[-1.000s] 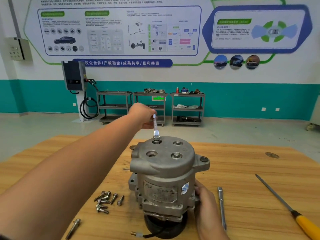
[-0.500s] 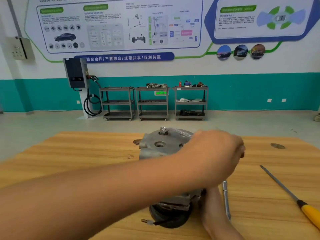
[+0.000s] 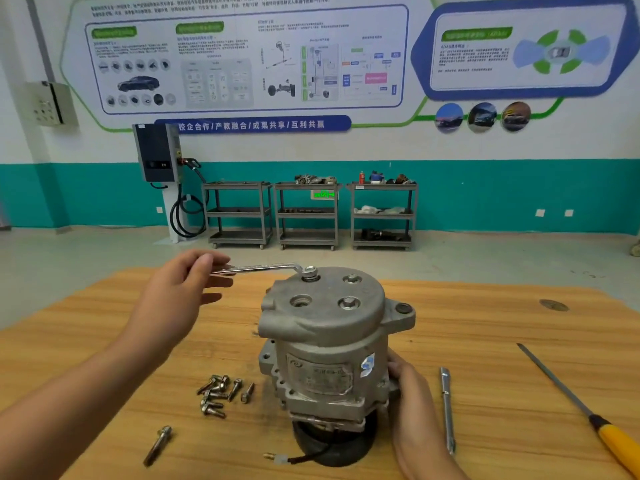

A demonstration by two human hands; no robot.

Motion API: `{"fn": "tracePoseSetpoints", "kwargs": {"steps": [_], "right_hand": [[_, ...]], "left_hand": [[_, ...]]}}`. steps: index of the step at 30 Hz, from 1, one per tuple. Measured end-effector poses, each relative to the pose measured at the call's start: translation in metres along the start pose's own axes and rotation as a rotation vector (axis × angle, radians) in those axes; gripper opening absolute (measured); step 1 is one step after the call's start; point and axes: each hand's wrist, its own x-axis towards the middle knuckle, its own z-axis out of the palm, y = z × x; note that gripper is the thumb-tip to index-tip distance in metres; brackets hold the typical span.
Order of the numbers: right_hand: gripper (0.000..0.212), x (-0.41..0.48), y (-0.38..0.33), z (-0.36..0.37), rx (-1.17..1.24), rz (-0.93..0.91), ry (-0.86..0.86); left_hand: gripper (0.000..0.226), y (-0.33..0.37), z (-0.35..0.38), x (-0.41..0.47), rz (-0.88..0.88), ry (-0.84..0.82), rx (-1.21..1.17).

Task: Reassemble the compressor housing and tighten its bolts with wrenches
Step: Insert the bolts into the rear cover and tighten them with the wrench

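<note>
The grey compressor (image 3: 325, 341) stands upright on its black pulley on the wooden table (image 3: 104, 341). A ring wrench (image 3: 259, 269) lies level, its ring end seated on the far-left bolt of the top cover, its handle pointing left. My left hand (image 3: 173, 299) holds the handle's end between nearly straight fingers. My right hand (image 3: 412, 410) grips the compressor body low on its right side. Two more bolts sit in the top cover, and one hole there is bare.
Several loose bolts (image 3: 221, 393) lie left of the compressor, with a longer bolt (image 3: 157, 445) nearer me. A steel bar (image 3: 446, 410) lies right of my right hand. A yellow-handled tool (image 3: 571, 400) lies at the far right.
My left hand has swung the wrench round the top bolt, from pointing away, across the right side, to pointing left now. My right hand has stayed on the compressor.
</note>
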Motion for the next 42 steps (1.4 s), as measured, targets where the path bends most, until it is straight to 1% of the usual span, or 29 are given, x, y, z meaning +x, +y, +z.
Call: {"fn": "tracePoseSetpoints", "kwargs": {"steps": [2, 4, 7, 9, 10, 12, 13, 14, 18, 21, 22, 24, 25, 26, 28, 29, 30, 32, 34, 35, 36, 37, 39, 41, 42], "right_hand": [[0.04, 0.004, -0.003, 0.001, -0.057, 0.011, -0.002], [0.041, 0.004, -0.005, 0.0, -0.083, 0.025, 0.017], [0.046, 0.002, -0.001, -0.001, -0.087, -0.039, 0.023], [0.047, 0.001, 0.002, -0.004, -0.046, -0.021, 0.025], [0.047, 0.002, 0.003, -0.004, -0.03, -0.014, 0.022], [0.045, 0.004, 0.003, -0.006, 0.005, 0.008, 0.018], [0.044, 0.005, 0.004, -0.006, 0.018, 0.016, 0.016], [0.044, 0.005, 0.004, -0.006, 0.024, 0.019, 0.015], [0.043, 0.002, 0.003, -0.003, 0.036, 0.019, 0.038], [0.035, -0.002, -0.004, 0.0, 0.008, 0.026, 0.061], [0.031, -0.003, -0.008, 0.001, -0.008, 0.041, 0.066], [0.029, -0.006, -0.015, 0.004, -0.014, 0.079, 0.059], [0.032, -0.007, -0.017, 0.005, -0.004, 0.09, 0.049], [0.034, -0.009, -0.019, 0.006, 0.002, 0.09, 0.036], [0.033, -0.012, -0.02, 0.007, 0.02, 0.084, 0.02], [0.033, -0.013, -0.019, 0.007, 0.032, 0.075, 0.015], [0.034, -0.014, -0.019, 0.007, 0.038, 0.065, 0.011], [0.036, -0.014, -0.016, 0.006, 0.067, 0.054, 0.031], [0.038, -0.013, -0.012, 0.007, 0.105, 0.045, 0.036], [0.039, -0.013, -0.01, 0.007, 0.121, 0.046, 0.038], [0.039, -0.013, -0.01, 0.006, 0.134, 0.055, 0.044], [0.039, -0.013, -0.009, 0.006, 0.144, 0.062, 0.05], [0.039, -0.014, -0.009, 0.006, 0.148, 0.061, 0.053], [0.039, -0.014, -0.008, 0.006, 0.159, 0.047, 0.044], [0.039, -0.014, -0.008, 0.007, 0.164, 0.046, 0.041]], "left_hand": [[0.023, -0.005, 0.009, 0.03, -0.121, -0.025, 0.052], [0.028, -0.001, 0.023, 0.056, -0.17, -0.056, 0.129], [0.024, 0.02, 0.047, 0.087, -0.261, -0.108, 0.153], [0.024, 0.037, 0.066, 0.097, -0.258, -0.15, 0.246], [0.024, 0.045, 0.078, 0.1, -0.211, -0.174, 0.334], [0.025, 0.057, 0.1, 0.099, -0.061, -0.219, 0.567], [0.025, 0.063, 0.11, 0.093, 0.012, -0.267, 0.646], [0.025, 0.069, 0.119, 0.087, 0.073, -0.347, 0.675], [0.025, 0.1, 0.142, 0.056, 0.238, -0.721, 0.583], [0.028, 0.117, 0.153, 0.023, 0.374, -0.863, 0.616], [0.029, 0.119, 0.155, 0.01, 0.439, -0.883, 0.652], [0.035, 0.12, 0.151, -0.011, 0.616, -0.842, 0.759], [0.035, 0.119, 0.146, -0.016, 0.688, -0.783, 0.765], [0.034, 0.119, 0.138, -0.02, 0.705, -0.713, 0.73], [0.032, 0.115, 0.116, -0.019, 0.665, -0.593, 0.653], [0.032, 0.113, 0.105, -0.018, 0.621, -0.585, 0.635], [0.031, 0.109, 0.094, -0.017, 0.566, -0.618, 0.618], [0.029, 0.103, 0.072, -0.015, 0.458, -0.758, 0.563], [0.03, 0.101, 0.048, -0.015, 0.345, -0.887, 0.434], [0.034, 0.1, 0.036, -0.015, 0.284, -0.938, 0.358], [0.037, 0.098, 0.024, -0.015, 0.245, -0.981, 0.307], [0.038, 0.096, 0.015, -0.016, 0.243, -1.013, 0.3], [0.039, 0.085, 0.001, -0.019, 0.337, -1.009, 0.406], [0.04, 0.073, -0.009, -0.027, 0.442, -0.899, 0.531], [0.04, 0.069, -0.014, -0.032, 0.467, -0.823, 0.55]]}}
